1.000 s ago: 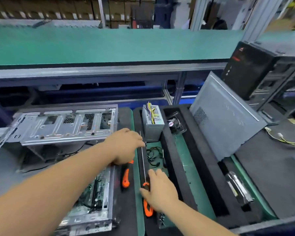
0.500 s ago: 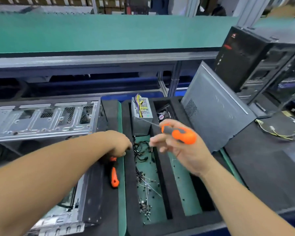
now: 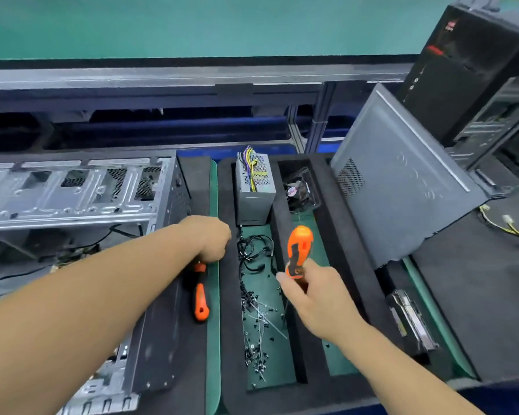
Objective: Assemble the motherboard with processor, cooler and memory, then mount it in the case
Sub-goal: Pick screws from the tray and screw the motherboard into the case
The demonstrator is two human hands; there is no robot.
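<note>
On the worktop [image 3: 477, 295], seen from the head camera, the open metal case [image 3: 81, 193] lies on its side at the left, and a black foam tray [image 3: 228, 324] with green-floored compartments sits just right of it. The right hand [image 3: 315, 298] holds an orange screwdriver [image 3: 297, 250] above the tray, fingers curled round the lower handle; half a second ago the handle lay across the hand, and now it points up and away. The left hand [image 3: 210, 238] is curled at the upper end of a second orange-handled tool [image 3: 200, 298] lying on the black strip between case and tray, much as before; whether its fingers grip that tool I cannot tell. Loose screws [image 3: 258, 333] and black cables [image 3: 253, 250] lie in the tray's left compartment, with a grey power supply [image 3: 253, 190] standing at its far end. A small fan [image 3: 300, 190] rests in the next compartment. A grey side panel [image 3: 402, 181] leans at the right.
</note>
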